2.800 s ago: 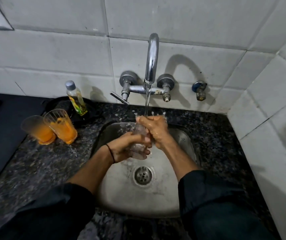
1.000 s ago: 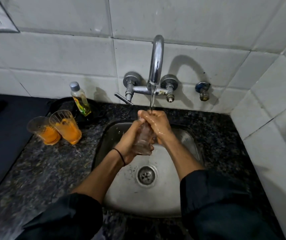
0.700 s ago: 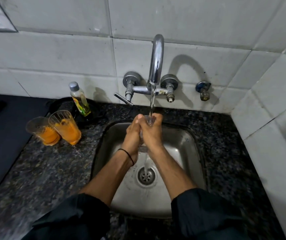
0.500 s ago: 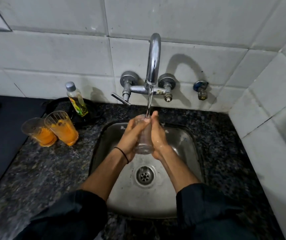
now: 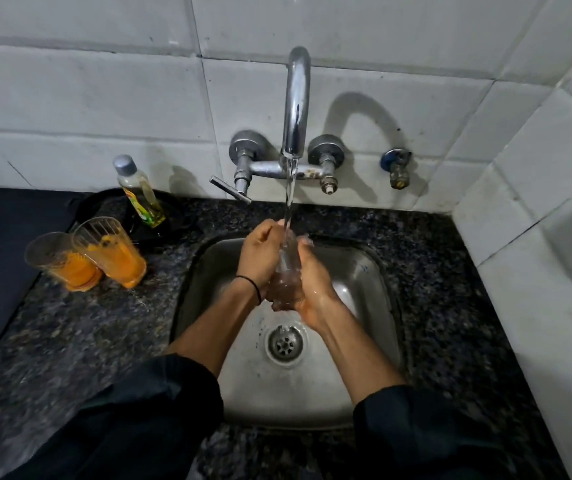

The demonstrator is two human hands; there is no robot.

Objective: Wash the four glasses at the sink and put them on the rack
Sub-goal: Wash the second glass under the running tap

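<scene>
A clear glass point(image 5: 287, 271) is held upright over the steel sink point(image 5: 374, 271), under the water running from the tap point(image 5: 297, 105). My left hand point(image 5: 258, 258) wraps its left side and my right hand point(image 5: 312, 289) cups its right side and base. Two more glasses, one point(image 5: 59, 259) beside the other point(image 5: 113, 252), stand on the counter left of the sink, both stained with orange juice. No rack is in view.
A small bottle of yellow liquid point(image 5: 140, 192) stands on a dark plate behind the two glasses. The granite counter point(image 5: 70, 341) surrounds the sink. A tiled wall closes off the right side. A dark surface lies at far left.
Both hands have kept turning and rubbing the glass under the stream. It dropped a little lower, with my right hand now under its base.
</scene>
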